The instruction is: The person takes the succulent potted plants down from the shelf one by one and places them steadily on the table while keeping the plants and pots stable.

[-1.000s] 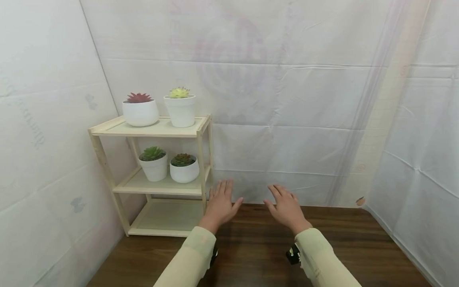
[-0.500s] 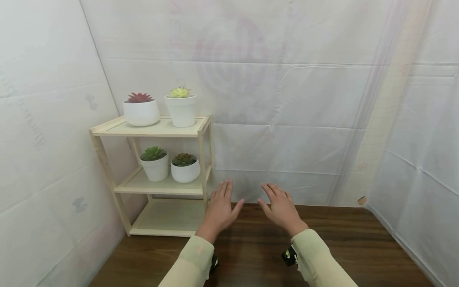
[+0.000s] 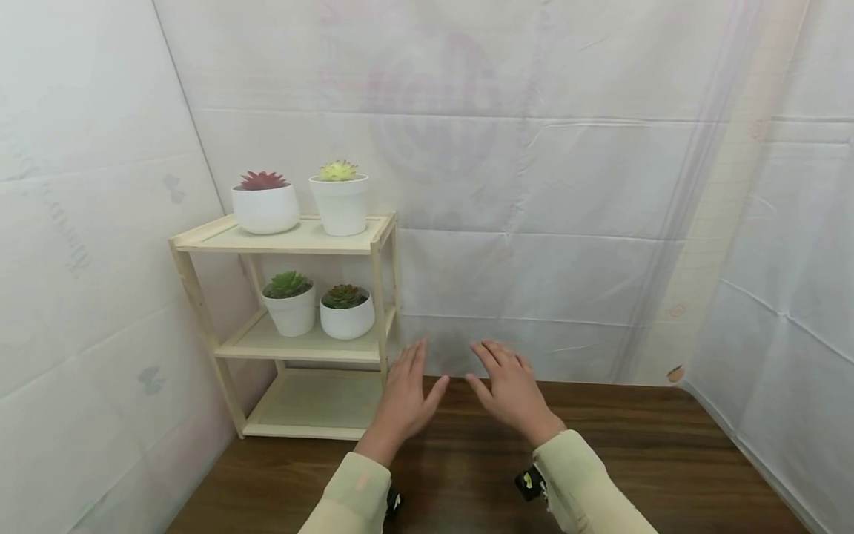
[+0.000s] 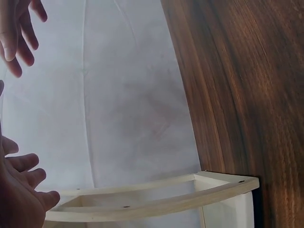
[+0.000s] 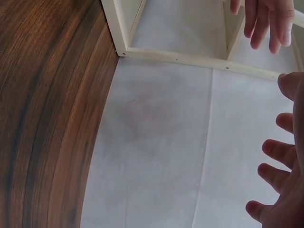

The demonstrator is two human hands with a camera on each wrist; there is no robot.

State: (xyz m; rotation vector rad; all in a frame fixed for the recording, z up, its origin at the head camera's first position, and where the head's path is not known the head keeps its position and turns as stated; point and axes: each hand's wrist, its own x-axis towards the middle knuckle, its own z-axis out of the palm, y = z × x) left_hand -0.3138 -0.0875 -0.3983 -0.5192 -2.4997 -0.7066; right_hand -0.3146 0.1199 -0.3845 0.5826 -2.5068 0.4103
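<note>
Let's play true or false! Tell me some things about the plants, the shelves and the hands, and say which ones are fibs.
1. The red plant is on the top shelf. True.
2. The left hand is holding a spoon. False: it holds nothing.
3. The green plant is on the middle shelf. True.
4. The yellow plant is on the bottom shelf. False: it is on the top shelf.
5. The right hand holds nothing. True.
6. The table is white. False: it is brown.
</note>
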